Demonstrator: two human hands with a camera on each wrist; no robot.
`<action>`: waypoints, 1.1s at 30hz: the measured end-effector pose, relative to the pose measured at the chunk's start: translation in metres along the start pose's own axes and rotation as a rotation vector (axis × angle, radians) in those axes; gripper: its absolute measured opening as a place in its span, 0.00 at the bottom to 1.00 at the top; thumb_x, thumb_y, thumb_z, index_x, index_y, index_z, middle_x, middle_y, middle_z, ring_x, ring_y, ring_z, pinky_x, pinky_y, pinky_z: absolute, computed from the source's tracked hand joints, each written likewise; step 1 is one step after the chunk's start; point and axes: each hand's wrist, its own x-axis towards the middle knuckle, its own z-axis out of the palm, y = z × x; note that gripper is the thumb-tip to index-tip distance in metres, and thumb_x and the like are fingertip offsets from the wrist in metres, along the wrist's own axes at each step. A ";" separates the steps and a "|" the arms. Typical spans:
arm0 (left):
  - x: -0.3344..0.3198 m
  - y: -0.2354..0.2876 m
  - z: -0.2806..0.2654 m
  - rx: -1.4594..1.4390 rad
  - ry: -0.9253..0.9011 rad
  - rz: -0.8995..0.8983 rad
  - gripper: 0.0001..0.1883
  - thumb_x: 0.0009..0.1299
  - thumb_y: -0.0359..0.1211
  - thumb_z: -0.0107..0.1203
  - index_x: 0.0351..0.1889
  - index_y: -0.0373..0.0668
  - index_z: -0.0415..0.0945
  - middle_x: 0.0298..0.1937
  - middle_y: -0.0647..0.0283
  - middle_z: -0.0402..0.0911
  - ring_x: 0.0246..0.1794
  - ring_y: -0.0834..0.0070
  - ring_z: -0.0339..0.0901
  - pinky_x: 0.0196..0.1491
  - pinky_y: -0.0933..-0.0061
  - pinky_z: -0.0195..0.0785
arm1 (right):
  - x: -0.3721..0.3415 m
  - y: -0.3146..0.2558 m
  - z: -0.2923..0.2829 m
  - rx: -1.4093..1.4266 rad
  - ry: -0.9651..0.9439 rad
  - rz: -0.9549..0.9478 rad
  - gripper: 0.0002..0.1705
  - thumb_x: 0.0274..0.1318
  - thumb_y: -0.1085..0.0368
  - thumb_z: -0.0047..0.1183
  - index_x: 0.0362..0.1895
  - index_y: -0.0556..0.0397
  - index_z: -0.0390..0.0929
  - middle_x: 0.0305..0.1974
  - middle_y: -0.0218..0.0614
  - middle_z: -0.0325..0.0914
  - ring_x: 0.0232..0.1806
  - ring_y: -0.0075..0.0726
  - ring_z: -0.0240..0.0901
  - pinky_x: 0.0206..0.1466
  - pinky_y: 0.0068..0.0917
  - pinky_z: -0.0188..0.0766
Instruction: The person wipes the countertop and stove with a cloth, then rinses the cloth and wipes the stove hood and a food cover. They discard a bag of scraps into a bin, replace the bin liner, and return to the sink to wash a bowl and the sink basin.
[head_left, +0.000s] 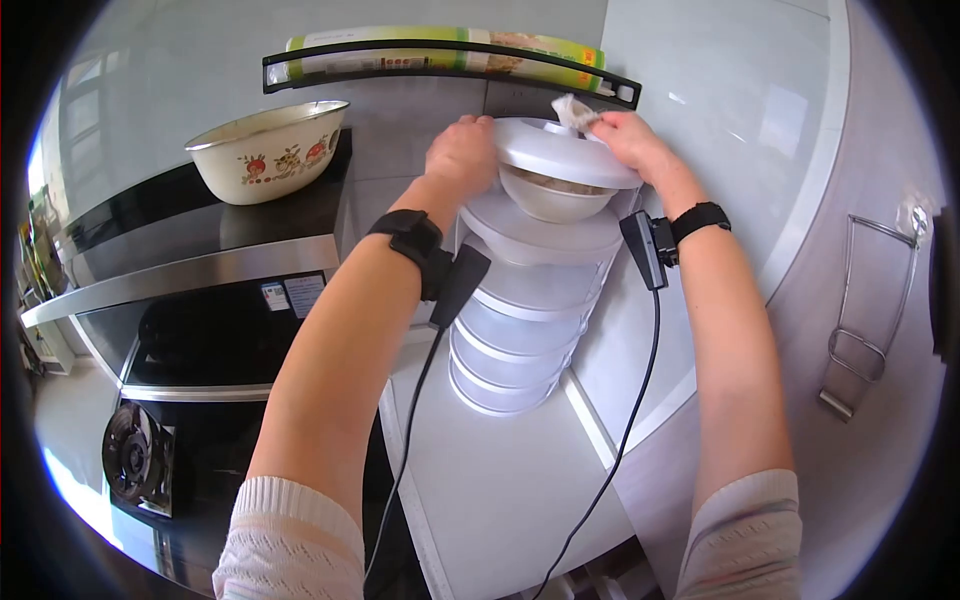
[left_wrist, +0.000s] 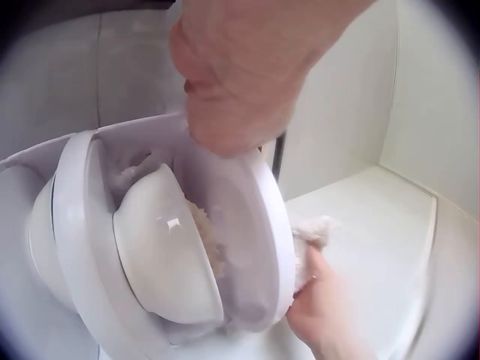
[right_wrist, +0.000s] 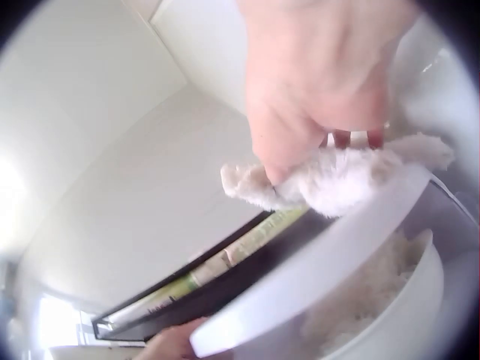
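Note:
A round white lid is tilted up over a white bowl at the top of a stacked, clear-walled food cover. Pale, rice-like food shows inside the bowl. My right hand pinches a white fluffy cloth on top of the lid. At the lid's left edge, my left hand grips the rim, its fingertips hidden behind it. From the left wrist view, the bowl sits within the top tier, beneath the raised lid.
An enamel basin with painted figures stands on the range hood at left. Behind the stack, a black wall rack holds rolls of wrap. A wire holder hangs on the right wall. A gas burner is at lower left.

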 end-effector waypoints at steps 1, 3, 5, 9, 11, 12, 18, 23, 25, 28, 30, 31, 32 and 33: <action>0.000 0.001 0.002 0.036 -0.023 -0.006 0.19 0.61 0.27 0.44 0.52 0.42 0.68 0.53 0.56 0.69 0.54 0.61 0.68 0.54 0.65 0.65 | 0.002 0.002 0.003 -0.172 -0.061 0.039 0.17 0.57 0.55 0.47 0.41 0.55 0.76 0.31 0.28 0.74 0.30 0.21 0.67 0.34 0.24 0.65; 0.002 0.002 0.003 0.041 -0.023 -0.010 0.19 0.61 0.27 0.44 0.51 0.41 0.68 0.52 0.57 0.69 0.53 0.61 0.68 0.54 0.65 0.65 | 0.009 0.000 0.006 -0.120 -0.070 0.092 0.17 0.55 0.56 0.47 0.40 0.55 0.76 0.30 0.30 0.75 0.30 0.24 0.67 0.35 0.26 0.64; 0.002 0.003 0.004 0.043 -0.020 -0.018 0.19 0.61 0.28 0.44 0.51 0.40 0.68 0.52 0.57 0.70 0.53 0.61 0.69 0.54 0.66 0.65 | 0.011 -0.006 0.010 -0.074 -0.083 0.143 0.16 0.53 0.57 0.47 0.40 0.56 0.77 0.29 0.32 0.75 0.30 0.26 0.66 0.36 0.28 0.64; -0.002 0.003 0.001 0.010 0.001 -0.018 0.18 0.61 0.28 0.45 0.50 0.39 0.68 0.51 0.56 0.70 0.53 0.61 0.68 0.53 0.66 0.65 | 0.009 -0.033 0.017 -0.130 -0.262 -0.046 0.15 0.55 0.59 0.44 0.38 0.55 0.76 0.29 0.29 0.73 0.29 0.22 0.64 0.35 0.24 0.63; -0.001 0.002 0.001 0.001 0.010 -0.006 0.17 0.61 0.28 0.45 0.50 0.39 0.68 0.51 0.56 0.70 0.53 0.61 0.68 0.53 0.66 0.65 | 0.011 -0.049 0.025 -0.216 -0.327 -0.124 0.14 0.55 0.60 0.43 0.37 0.55 0.76 0.29 0.28 0.73 0.28 0.21 0.63 0.34 0.24 0.63; 0.000 0.000 0.002 0.017 0.012 -0.006 0.17 0.61 0.28 0.45 0.49 0.39 0.68 0.51 0.56 0.70 0.53 0.61 0.68 0.53 0.66 0.66 | 0.016 -0.056 0.032 -0.266 -0.385 -0.162 0.14 0.55 0.60 0.42 0.37 0.55 0.75 0.29 0.27 0.72 0.29 0.21 0.62 0.34 0.24 0.62; -0.002 -0.001 0.004 0.000 0.047 0.011 0.16 0.61 0.29 0.46 0.47 0.38 0.69 0.50 0.56 0.71 0.51 0.61 0.69 0.52 0.66 0.66 | 0.039 -0.063 0.034 -0.370 -0.518 -0.094 0.17 0.57 0.55 0.40 0.41 0.52 0.74 0.35 0.27 0.73 0.36 0.23 0.63 0.38 0.23 0.62; -0.007 0.004 -0.001 0.028 0.024 -0.003 0.15 0.60 0.29 0.46 0.47 0.39 0.69 0.48 0.57 0.72 0.50 0.63 0.71 0.52 0.63 0.64 | 0.041 -0.032 0.018 -0.343 -0.398 0.137 0.24 0.56 0.48 0.38 0.52 0.46 0.70 0.44 0.35 0.71 0.40 0.33 0.67 0.41 0.31 0.66; -0.009 0.006 -0.003 0.127 0.034 0.001 0.16 0.60 0.29 0.47 0.47 0.41 0.70 0.47 0.59 0.73 0.50 0.64 0.71 0.53 0.59 0.60 | 0.026 -0.032 0.006 -0.373 -0.384 0.166 0.26 0.56 0.47 0.38 0.52 0.47 0.70 0.44 0.35 0.71 0.41 0.34 0.67 0.41 0.32 0.66; -0.008 0.006 -0.007 0.094 -0.014 -0.060 0.21 0.59 0.27 0.46 0.52 0.45 0.68 0.52 0.59 0.72 0.52 0.60 0.70 0.59 0.52 0.55 | 0.022 -0.009 -0.011 -0.411 -0.336 0.200 0.26 0.56 0.46 0.40 0.53 0.47 0.70 0.45 0.37 0.71 0.40 0.36 0.67 0.40 0.34 0.66; -0.008 0.006 -0.009 0.080 -0.022 -0.060 0.21 0.59 0.27 0.46 0.53 0.45 0.67 0.52 0.60 0.72 0.52 0.60 0.70 0.60 0.51 0.54 | 0.007 -0.002 -0.015 -0.225 -0.299 0.213 0.26 0.58 0.50 0.41 0.53 0.55 0.69 0.46 0.35 0.72 0.46 0.29 0.67 0.48 0.29 0.65; -0.009 0.005 -0.009 0.074 -0.031 -0.066 0.21 0.59 0.28 0.47 0.53 0.46 0.67 0.52 0.60 0.72 0.52 0.60 0.70 0.60 0.51 0.53 | -0.004 -0.006 -0.015 -0.232 -0.298 0.217 0.26 0.58 0.50 0.41 0.53 0.55 0.69 0.46 0.35 0.72 0.46 0.29 0.67 0.48 0.29 0.65; -0.009 0.004 -0.008 0.066 -0.032 -0.063 0.21 0.59 0.28 0.47 0.53 0.46 0.67 0.52 0.60 0.72 0.52 0.60 0.70 0.60 0.51 0.53 | -0.016 -0.010 -0.015 -0.210 -0.245 0.158 0.24 0.58 0.52 0.41 0.50 0.57 0.71 0.42 0.33 0.74 0.42 0.26 0.67 0.45 0.26 0.65; -0.008 0.003 -0.006 0.059 -0.018 -0.068 0.21 0.59 0.27 0.46 0.53 0.45 0.67 0.52 0.60 0.71 0.52 0.60 0.70 0.60 0.50 0.53 | -0.028 -0.016 -0.014 -0.188 -0.191 0.097 0.22 0.57 0.54 0.42 0.46 0.59 0.73 0.37 0.31 0.75 0.38 0.24 0.67 0.42 0.23 0.65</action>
